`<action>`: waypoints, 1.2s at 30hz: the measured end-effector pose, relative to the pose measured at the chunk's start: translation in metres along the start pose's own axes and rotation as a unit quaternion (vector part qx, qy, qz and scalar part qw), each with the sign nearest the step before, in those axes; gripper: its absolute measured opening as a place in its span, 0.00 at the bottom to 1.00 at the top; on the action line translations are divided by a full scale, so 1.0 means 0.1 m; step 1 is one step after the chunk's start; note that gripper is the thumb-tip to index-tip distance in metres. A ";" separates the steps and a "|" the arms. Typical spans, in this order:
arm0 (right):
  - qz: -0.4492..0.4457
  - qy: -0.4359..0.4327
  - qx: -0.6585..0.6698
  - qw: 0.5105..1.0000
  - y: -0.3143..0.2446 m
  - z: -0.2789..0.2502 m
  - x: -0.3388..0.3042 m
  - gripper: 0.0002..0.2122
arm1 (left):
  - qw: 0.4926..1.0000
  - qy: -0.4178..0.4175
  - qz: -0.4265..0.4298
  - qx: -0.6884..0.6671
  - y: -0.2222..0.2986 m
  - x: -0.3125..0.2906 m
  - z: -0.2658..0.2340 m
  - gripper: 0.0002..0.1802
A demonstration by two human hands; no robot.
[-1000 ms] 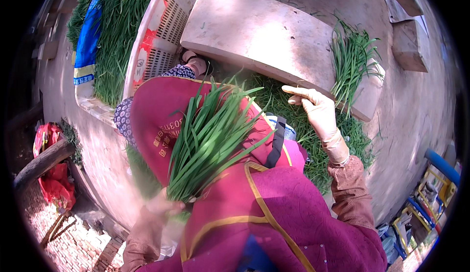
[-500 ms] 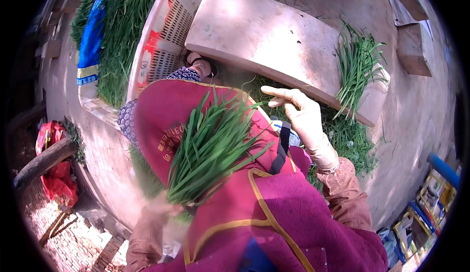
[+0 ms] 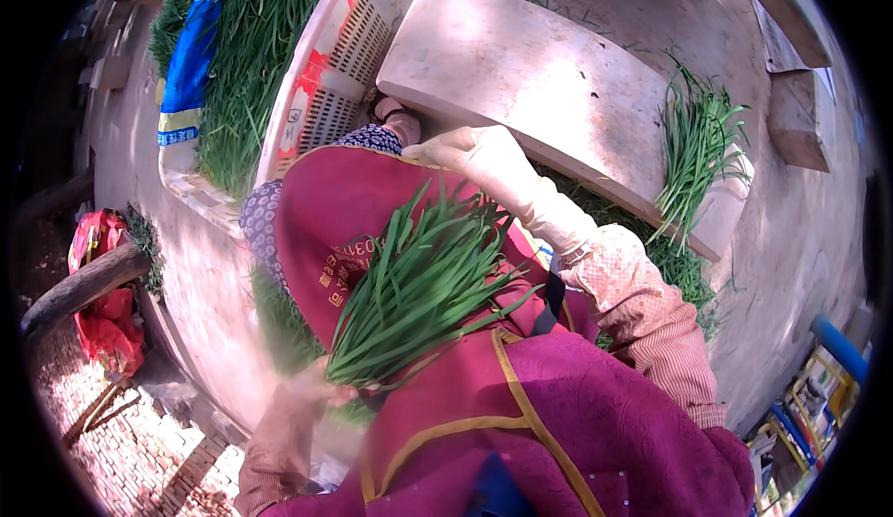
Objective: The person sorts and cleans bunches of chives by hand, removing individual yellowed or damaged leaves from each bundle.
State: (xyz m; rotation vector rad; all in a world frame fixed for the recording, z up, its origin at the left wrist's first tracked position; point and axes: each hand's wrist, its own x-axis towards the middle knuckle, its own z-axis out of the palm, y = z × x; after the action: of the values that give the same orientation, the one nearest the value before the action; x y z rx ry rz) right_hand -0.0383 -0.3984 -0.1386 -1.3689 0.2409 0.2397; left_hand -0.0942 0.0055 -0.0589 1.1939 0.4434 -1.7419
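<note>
A bunch of long flat green garlic chives (image 3: pixel 419 284) lies across the maroon apron on my lap, its tips fanning toward my knee. My left hand (image 3: pixel 316 389), a little blurred, is closed around the lower end of the bunch. Over the far tips reaches my right hand (image 3: pixel 479 159), in a pale cream glove. Its fingers are stretched out toward the left above the knee, with nothing visible in them. Some leaf tips lie just below that hand, and I cannot tell whether it touches them.
A pale stone slab (image 3: pixel 530 70) lies ahead, with another bunch of chives (image 3: pixel 693 149) on its right end. Left of it stands a white and red plastic crate (image 3: pixel 321 98). Beyond are heaped greens (image 3: pixel 246 70) by a blue sack (image 3: pixel 189 75). A log (image 3: pixel 88 284) lies at left.
My right hand has moved left and forward, from beside the leaves to above the knee. The left hand keeps its hold on the chives. The whole view has shifted slightly.
</note>
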 end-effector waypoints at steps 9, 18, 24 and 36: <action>-0.293 0.111 -0.455 0.833 0.12 -0.55 0.09 0.02 | 0.999 0.005 -0.016 -0.034 -0.02 0.03 -0.03 0.29; 0.032 0.104 -0.209 0.972 0.07 -1.00 -0.65 0.09 | 0.999 0.028 0.016 -0.026 -0.04 0.09 -0.03 0.27; 0.209 0.021 -0.062 0.976 0.12 -0.85 -1.07 0.13 | 0.999 0.018 0.016 -0.021 -0.10 0.10 -0.11 0.30; -0.024 0.252 -0.085 0.964 0.10 -0.47 -0.90 0.08 | 0.999 0.036 -0.023 -0.022 -0.10 0.06 -0.08 0.36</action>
State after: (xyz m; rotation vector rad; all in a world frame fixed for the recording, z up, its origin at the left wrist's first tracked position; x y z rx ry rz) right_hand -0.1282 -0.4449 -0.1285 -1.5901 0.6206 -0.1393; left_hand -0.0991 0.0131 -0.0694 1.2265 0.5542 -1.7233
